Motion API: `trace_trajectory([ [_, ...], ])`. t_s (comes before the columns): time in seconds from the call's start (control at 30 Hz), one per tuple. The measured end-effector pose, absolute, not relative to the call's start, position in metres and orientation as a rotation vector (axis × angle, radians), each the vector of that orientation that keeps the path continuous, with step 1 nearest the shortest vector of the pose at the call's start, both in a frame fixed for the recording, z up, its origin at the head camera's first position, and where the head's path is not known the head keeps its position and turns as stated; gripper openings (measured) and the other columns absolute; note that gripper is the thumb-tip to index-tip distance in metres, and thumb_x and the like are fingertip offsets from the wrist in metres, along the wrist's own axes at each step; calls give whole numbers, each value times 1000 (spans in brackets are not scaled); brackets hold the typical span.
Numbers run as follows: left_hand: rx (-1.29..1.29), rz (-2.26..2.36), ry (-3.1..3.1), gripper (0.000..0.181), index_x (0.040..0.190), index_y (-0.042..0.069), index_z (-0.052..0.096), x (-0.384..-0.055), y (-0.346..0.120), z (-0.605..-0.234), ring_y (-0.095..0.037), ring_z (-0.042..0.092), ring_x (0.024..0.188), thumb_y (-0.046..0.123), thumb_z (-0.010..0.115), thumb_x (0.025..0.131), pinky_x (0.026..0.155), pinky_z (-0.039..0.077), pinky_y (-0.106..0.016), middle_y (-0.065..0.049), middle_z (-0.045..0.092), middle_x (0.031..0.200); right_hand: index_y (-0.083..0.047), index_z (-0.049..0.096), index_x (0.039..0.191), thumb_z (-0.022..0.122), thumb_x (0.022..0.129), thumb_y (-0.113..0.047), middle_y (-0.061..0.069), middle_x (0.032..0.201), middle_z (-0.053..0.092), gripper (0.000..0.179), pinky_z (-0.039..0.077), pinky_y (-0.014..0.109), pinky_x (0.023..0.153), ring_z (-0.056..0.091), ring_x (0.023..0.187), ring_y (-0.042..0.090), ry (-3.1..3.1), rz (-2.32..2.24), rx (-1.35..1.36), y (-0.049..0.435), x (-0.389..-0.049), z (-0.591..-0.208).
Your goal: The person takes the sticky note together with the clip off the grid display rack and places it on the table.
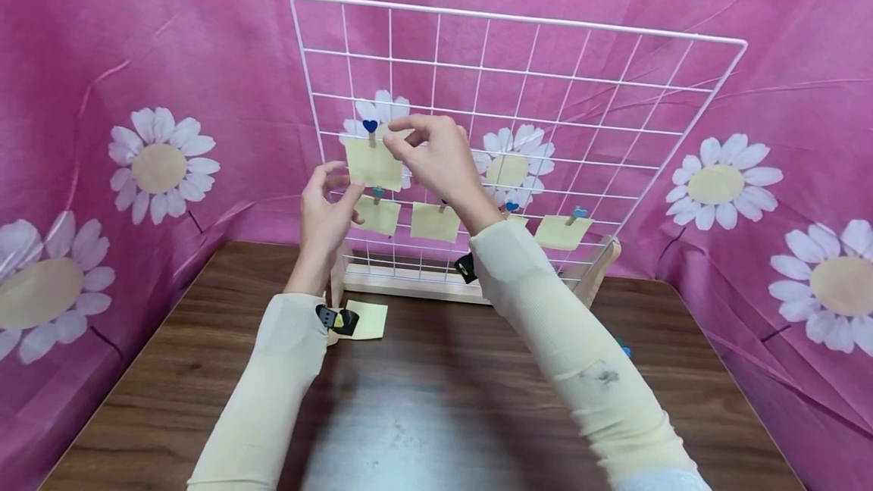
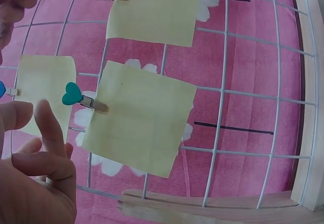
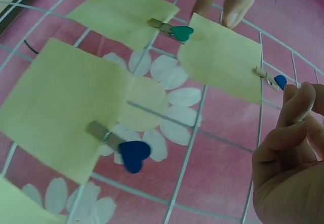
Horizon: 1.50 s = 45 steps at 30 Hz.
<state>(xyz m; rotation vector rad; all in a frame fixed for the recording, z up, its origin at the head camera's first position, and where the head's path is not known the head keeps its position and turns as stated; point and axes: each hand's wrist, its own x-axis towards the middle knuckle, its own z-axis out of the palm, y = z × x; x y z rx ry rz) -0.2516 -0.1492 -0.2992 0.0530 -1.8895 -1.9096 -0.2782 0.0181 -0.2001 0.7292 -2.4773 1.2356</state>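
Note:
A white wire grid panel (image 1: 593, 82) carries yellow sticky notes clipped with small wooden clothespins. My right hand (image 1: 439, 161) is raised beside the upper note (image 1: 375, 165), fingers bent, with thumb and index fingertips just right of its dark blue heart clothespin (image 1: 370, 127). In the right wrist view that hand (image 3: 291, 158) shows nothing between its fingers. Loosely bent, my left hand (image 1: 327, 211) is at the same note's lower left, fingertips close to its edge. Directly below hangs a note (image 2: 139, 120) under a green heart clothespin (image 2: 72, 93).
Along the lower row hang further notes, among them one at the middle (image 1: 435, 223) and one at the right (image 1: 562, 232). A wooden base (image 1: 409, 284) supports the grid. Sticky notes (image 1: 370, 320) lie on the brown table (image 1: 402, 415); blue clothespins (image 1: 625, 351) show beyond the right sleeve.

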Motion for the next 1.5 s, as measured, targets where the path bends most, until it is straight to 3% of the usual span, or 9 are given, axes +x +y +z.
trace_trajectory([
  [0.27,39,-1912,-1912,45,139,7,53,-256,-150,-299,-9,52,47,11,68,96,47,51,-21,-18,63,123,-13,68,133,68,99,-29,7,83,74,37,50,29,55,66,58,23,-2563,1220,726,4,-283,-189],
  [0.4,26,-1890,-1895,43,137,4,55,-260,-149,-300,-9,52,47,10,68,96,46,51,-24,-18,64,120,-14,63,140,66,100,-30,4,87,75,43,53,29,58,69,59,19,-2652,1149,713,-2,-284,-186],
  [0.5,32,-1835,-1916,41,135,4,56,-262,-149,-300,-17,58,53,11,68,96,45,51,-25,-18,66,118,-14,59,143,65,100,-32,2,92,75,47,54,28,59,69,59,13,-2713,1081,697,-7,-285,-185],
  [0.6,56,-1767,-1934,39,132,5,59,-263,-149,-300,-24,65,69,12,68,95,49,51,-23,-17,67,115,-12,57,144,63,101,-33,2,95,75,48,54,28,60,68,60,12,-2753,1031,686,-10,-285,-185],
  [0.73,71,-1707,-1910,34,127,2,62,-262,-151,-299,-23,64,91,11,67,95,67,50,-23,-17,68,111,-10,63,136,62,102,-32,1,92,74,41,54,27,59,68,59,11,-2757,1041,677,-14,-287,-184],
  [0.87,64,-1670,-1904,29,122,0,65,-264,-153,-298,-18,61,95,11,65,95,76,45,-26,-16,69,108,-10,69,121,63,102,-30,-1,87,73,28,54,26,60,68,59,12,-2720,1053,658,-15,-289,-183],
  [1.2,104,-1608,-1846,14,102,-2,71,-266,-154,-296,-10,55,85,8,66,93,74,41,-24,-3,65,85,-12,81,96,68,99,-23,-2,77,73,17,42,23,58,56,65,10,-2444,940,708,-12,-291,-192],
  [1.5,66,-1614,-1771,15,101,-4,70,-267,-154,-295,-9,55,86,7,64,93,69,40,-23,7,60,81,-6,80,100,72,96,-20,4,77,75,16,44,23,53,69,69,14,-2229,1242,691,-1,-290,-198],
])
